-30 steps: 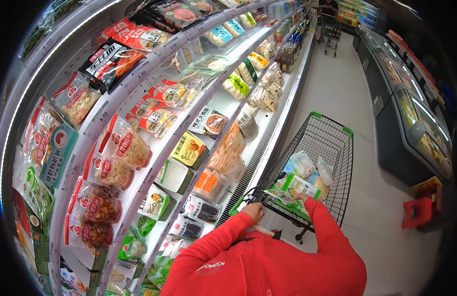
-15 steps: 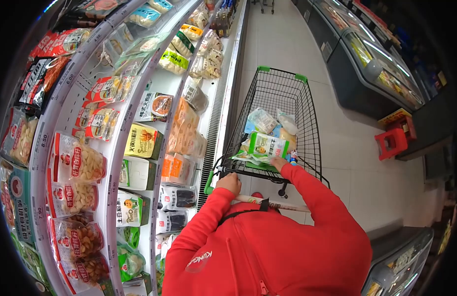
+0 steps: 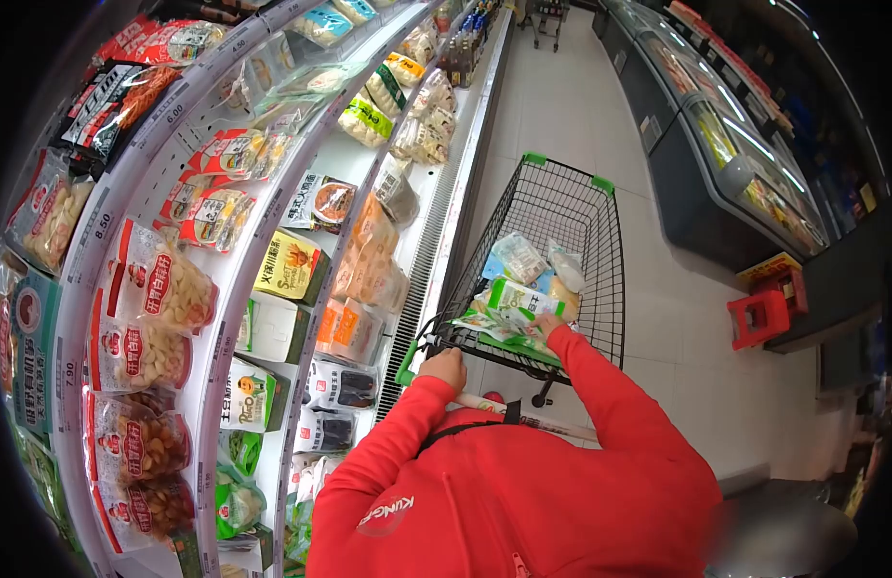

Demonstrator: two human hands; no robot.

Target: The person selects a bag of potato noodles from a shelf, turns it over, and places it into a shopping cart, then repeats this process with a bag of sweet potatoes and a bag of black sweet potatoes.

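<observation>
The shopping cart (image 3: pixel 614 279) stands in front of me, a black wire basket with green corners. My left hand (image 3: pixel 444 369) is wrapped round its white handle (image 3: pixel 537 421) at the left end. Inside the basket, my right hand (image 3: pixel 550 325) is closed at the lower right edge of a green-and-white food packet (image 3: pixel 523 297); its fingertips are partly hidden. The packet lies tilted over other bagged goods. Behind it are a clear plastic bag (image 3: pixel 519 256) with pale contents and another clear bag (image 3: pixel 565 268).
Refrigerated shelves (image 3: pixel 272 202) with bagged and boxed food run along my left. Freezer cases (image 3: pixel 696 144) line the right side, with a red stool (image 3: pixel 759 318) beside them. Another cart (image 3: pixel 547 24) stands far down the aisle. A blurred rounded shape (image 3: pixel 783 525) is at lower right.
The green-and-white packet has gone lower and tilted in the basket, my right hand moving with it. My left hand stays on the handle. A blurred shape has appeared at lower right.
</observation>
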